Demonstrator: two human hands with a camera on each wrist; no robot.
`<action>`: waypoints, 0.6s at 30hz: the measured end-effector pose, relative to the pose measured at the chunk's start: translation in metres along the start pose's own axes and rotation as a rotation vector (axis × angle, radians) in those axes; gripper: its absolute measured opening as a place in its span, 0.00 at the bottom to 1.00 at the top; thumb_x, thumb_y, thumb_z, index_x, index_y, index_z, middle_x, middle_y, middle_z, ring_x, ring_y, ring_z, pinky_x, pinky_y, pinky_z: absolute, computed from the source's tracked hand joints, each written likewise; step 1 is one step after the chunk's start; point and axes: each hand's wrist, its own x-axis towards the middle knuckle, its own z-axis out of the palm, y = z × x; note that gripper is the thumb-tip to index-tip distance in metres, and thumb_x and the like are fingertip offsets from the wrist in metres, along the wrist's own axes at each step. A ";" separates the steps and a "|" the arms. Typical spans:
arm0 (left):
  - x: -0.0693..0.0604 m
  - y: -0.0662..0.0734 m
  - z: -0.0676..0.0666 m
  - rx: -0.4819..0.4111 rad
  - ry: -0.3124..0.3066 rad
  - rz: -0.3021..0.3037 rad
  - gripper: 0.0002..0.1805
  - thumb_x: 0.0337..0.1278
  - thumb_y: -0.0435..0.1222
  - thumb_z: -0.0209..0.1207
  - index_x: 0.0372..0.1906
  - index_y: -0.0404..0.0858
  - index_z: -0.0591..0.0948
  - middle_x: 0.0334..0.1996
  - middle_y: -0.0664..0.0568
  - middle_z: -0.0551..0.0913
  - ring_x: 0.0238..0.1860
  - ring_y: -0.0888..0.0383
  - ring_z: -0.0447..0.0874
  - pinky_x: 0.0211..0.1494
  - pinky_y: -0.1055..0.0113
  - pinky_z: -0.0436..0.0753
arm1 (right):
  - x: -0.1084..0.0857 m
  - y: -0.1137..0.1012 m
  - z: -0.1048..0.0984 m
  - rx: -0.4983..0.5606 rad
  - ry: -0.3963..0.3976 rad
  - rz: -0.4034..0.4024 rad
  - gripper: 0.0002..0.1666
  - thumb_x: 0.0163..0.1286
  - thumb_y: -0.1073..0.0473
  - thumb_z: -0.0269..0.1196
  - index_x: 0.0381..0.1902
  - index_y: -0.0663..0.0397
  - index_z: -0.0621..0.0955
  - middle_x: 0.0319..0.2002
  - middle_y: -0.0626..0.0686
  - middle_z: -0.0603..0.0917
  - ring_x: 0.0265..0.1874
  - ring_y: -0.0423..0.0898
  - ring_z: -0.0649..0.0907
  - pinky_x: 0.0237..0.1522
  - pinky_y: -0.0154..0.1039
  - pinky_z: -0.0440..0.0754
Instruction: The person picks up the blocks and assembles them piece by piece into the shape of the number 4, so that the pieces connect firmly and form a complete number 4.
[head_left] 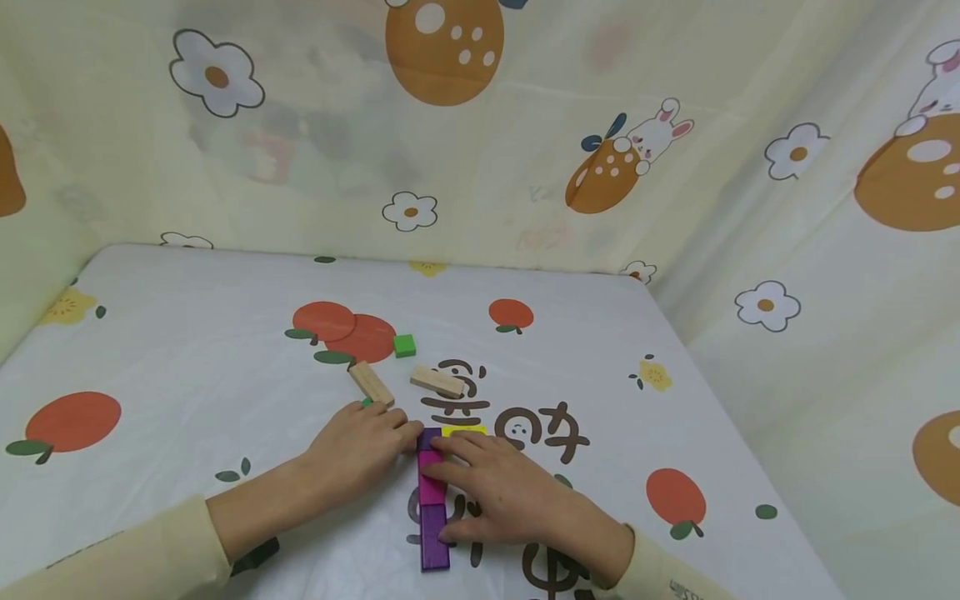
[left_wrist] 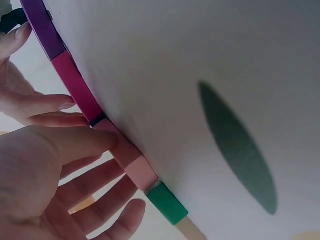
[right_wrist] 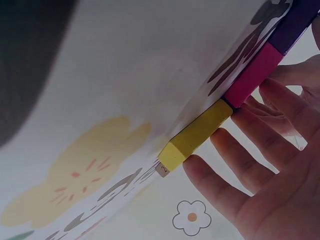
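In the head view a row of blocks lies on the tablecloth: a long purple block [head_left: 434,542], a magenta block [head_left: 431,483] and a dark purple end piece [head_left: 427,439]. My left hand [head_left: 360,450] is at the row's left, its thumb and fingers around a pink block [left_wrist: 131,159]. Beside the pink block sits a green block [left_wrist: 168,202]. My right hand [head_left: 510,492] lies along the right side with fingers mostly straight. Its fingertips touch the magenta block and the yellow block [right_wrist: 197,135]; its thumb rests by the long purple block.
Beyond the hands lie two plain wooden blocks, one at the left [head_left: 371,383] and one at the right [head_left: 437,382]. A small green cube [head_left: 405,346] is farther back. The patterned tablecloth [head_left: 187,333] meets a curtain [head_left: 315,150] at its far edge.
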 end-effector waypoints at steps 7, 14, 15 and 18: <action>0.000 0.001 0.000 0.008 -0.001 0.001 0.13 0.61 0.39 0.71 0.50 0.47 0.87 0.38 0.55 0.89 0.44 0.53 0.88 0.44 0.57 0.87 | 0.000 0.000 -0.001 -0.004 0.005 -0.004 0.40 0.65 0.31 0.68 0.71 0.38 0.77 0.74 0.48 0.73 0.75 0.48 0.70 0.72 0.52 0.72; 0.000 0.002 -0.001 0.022 -0.019 -0.004 0.13 0.62 0.39 0.70 0.51 0.47 0.86 0.39 0.55 0.89 0.44 0.53 0.89 0.45 0.57 0.87 | -0.001 0.000 0.000 0.010 -0.003 0.001 0.40 0.66 0.32 0.68 0.71 0.37 0.76 0.74 0.48 0.72 0.75 0.47 0.69 0.72 0.53 0.72; 0.001 0.003 0.000 0.022 -0.023 -0.004 0.13 0.62 0.39 0.70 0.51 0.47 0.86 0.39 0.55 0.89 0.44 0.53 0.89 0.44 0.57 0.87 | -0.001 0.000 0.000 0.011 -0.004 0.001 0.40 0.66 0.32 0.68 0.72 0.37 0.76 0.74 0.48 0.72 0.75 0.47 0.69 0.72 0.53 0.72; 0.001 0.003 0.000 0.023 -0.028 -0.004 0.13 0.63 0.40 0.70 0.51 0.47 0.86 0.40 0.55 0.89 0.44 0.53 0.88 0.45 0.58 0.87 | -0.001 0.001 0.000 0.011 -0.004 -0.001 0.40 0.66 0.31 0.68 0.72 0.37 0.76 0.74 0.48 0.72 0.75 0.47 0.69 0.72 0.53 0.72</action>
